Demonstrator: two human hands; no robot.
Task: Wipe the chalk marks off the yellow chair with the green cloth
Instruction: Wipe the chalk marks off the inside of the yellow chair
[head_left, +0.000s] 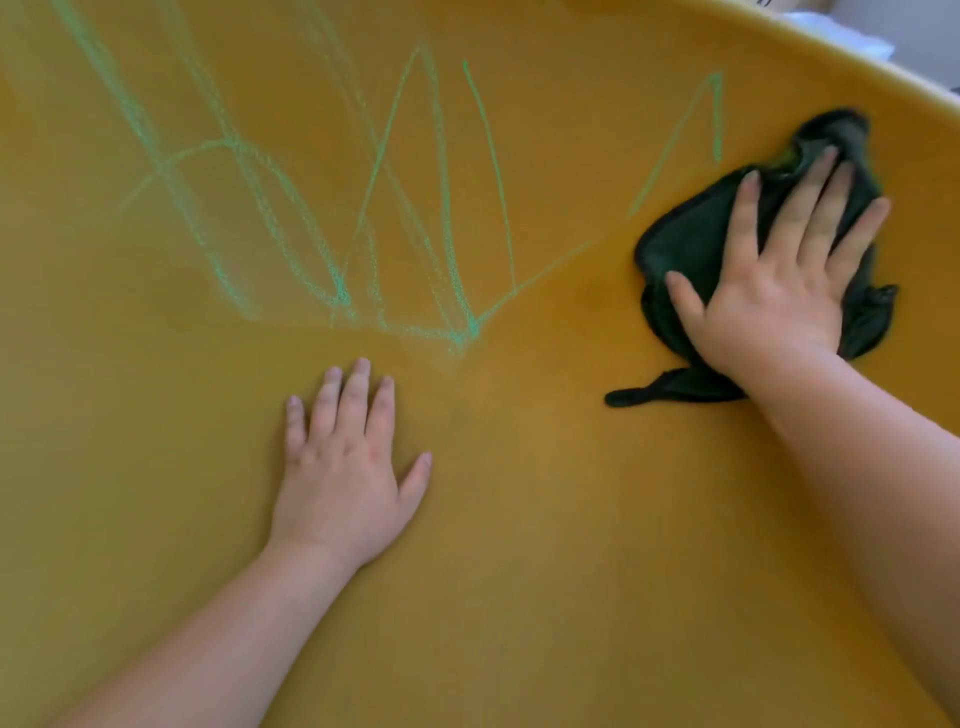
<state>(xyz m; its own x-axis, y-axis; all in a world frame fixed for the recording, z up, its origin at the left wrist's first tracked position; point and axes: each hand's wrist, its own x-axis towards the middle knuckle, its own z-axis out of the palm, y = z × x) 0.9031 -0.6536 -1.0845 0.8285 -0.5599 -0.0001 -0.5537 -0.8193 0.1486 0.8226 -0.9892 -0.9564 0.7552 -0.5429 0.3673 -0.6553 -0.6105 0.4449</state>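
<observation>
The yellow chair (545, 493) fills almost the whole view. Green chalk marks (447, 249) zigzag over its upper left and middle, and one thin stroke (675, 140) runs up toward the right. A dark green cloth (691, 239) lies crumpled on the chair at the right. My right hand (779, 280) presses flat on the cloth with its fingers spread. My left hand (343, 467) rests flat on bare yellow surface just below the lowest chalk marks, holding nothing.
The chair's curved rim (831, 57) runs across the top right. Beyond it something white (852, 41) and a pale grey background show.
</observation>
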